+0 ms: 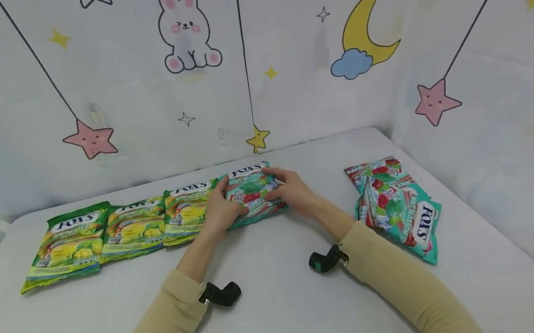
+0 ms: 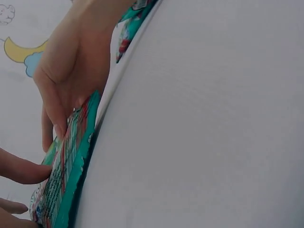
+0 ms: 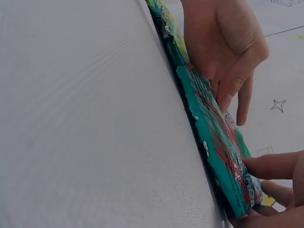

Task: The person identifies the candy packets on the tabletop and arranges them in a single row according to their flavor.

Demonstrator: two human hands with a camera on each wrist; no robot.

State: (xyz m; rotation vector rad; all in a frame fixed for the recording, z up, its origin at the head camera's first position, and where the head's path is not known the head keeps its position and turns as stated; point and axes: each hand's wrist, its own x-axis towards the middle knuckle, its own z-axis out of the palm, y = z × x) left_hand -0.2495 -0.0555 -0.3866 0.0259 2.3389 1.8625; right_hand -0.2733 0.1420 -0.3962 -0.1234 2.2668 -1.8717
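Note:
A teal candy bag marked Fox's Mint Blossom lies at the right end of a row of bags at the back of the table. My left hand grips its left side, with the thumb on the front face. On the opposite side, my right hand pinches the edge, thumb over the front and fingers round the rim, as the right wrist view shows. Immediately left of this bag is a yellow-green Spring Tea candy bag, partly behind my left hand. Both wrist views show the teal bag's lower seam at the tabletop.
Two more yellow-green bags, one in the middle and one at the far left, continue the row. Overlapping teal bags lie on the right of the white table. A patterned curtain stands behind.

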